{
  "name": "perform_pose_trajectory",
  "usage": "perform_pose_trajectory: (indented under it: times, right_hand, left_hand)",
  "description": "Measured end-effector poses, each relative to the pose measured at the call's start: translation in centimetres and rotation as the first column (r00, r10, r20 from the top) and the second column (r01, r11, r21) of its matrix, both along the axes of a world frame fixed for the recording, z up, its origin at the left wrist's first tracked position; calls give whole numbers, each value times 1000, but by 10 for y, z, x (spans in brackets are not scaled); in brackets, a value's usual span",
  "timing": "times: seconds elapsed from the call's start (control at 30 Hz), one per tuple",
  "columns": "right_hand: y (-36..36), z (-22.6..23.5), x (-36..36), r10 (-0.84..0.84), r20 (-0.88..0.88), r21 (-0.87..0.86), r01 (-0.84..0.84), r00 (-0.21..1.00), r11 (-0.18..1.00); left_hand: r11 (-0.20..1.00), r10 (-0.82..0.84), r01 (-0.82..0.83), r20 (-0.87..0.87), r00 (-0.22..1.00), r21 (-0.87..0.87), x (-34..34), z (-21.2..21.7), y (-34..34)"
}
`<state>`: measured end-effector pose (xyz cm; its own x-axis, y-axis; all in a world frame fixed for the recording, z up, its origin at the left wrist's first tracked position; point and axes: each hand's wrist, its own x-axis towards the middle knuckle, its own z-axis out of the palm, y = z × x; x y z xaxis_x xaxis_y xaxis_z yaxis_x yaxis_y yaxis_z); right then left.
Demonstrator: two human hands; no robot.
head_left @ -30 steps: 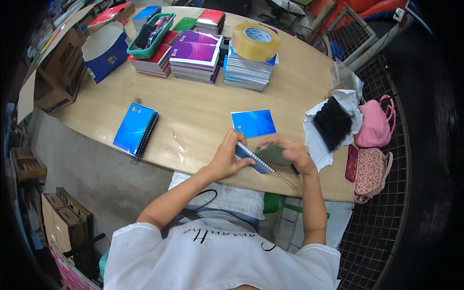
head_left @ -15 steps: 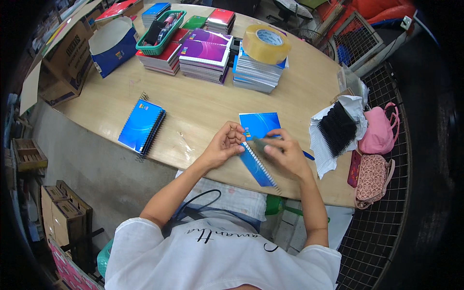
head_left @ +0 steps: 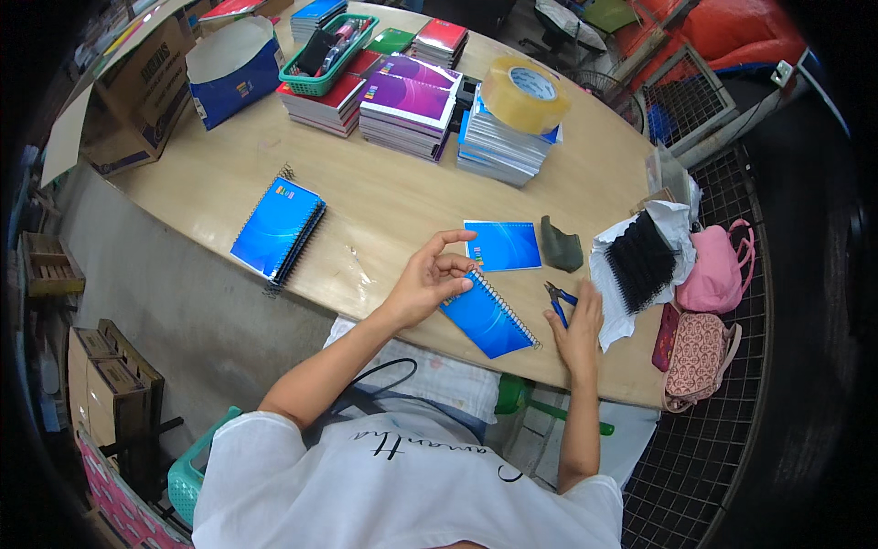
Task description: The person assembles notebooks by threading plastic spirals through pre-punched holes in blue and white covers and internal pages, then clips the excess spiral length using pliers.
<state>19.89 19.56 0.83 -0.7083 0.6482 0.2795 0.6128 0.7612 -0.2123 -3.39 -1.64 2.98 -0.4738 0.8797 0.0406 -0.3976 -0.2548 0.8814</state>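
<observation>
Left hand: pinching spiral notebook. Right hand: spread at pliers, right of spiral notebook. I judge: pickup step, needing finger closure.

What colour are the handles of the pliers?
The pliers' handles are blue; the head view shows them best.

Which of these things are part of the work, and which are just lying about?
Seemingly part of it:
- blue notebook, in the left hand
- pliers, beside the right hand
- black coils

Probably just lying about:
- pink bag
- patterned pouch
</observation>
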Motion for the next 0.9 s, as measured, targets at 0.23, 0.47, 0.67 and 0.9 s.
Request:
perform_pose_trajectory:
  times: [0.23, 0.47, 0.67, 0.9]
  right_hand:
    - [-13, 10, 10, 13, -291, -118, -49, 957, 992]
    - [-28, 86, -23, 346, -358, 6, -369, 867, 930]
    - [-46, 119, -40, 509, -186, 109, -497, 841, 861]
    - [-54, 136, -46, 586, 24, 263, -571, 810, 778]
  left_hand:
    - [999, 34, -32, 71, 997, -27, 17, 5, 3]
    - [1000, 21, -19, 125, 992, -15, 19, 14, 1]
    - [997, -70, 73, 98, 993, -26, 16, 9, 3]
    - [994, 1, 1, 22, 1000, -113, 21, 13, 1]
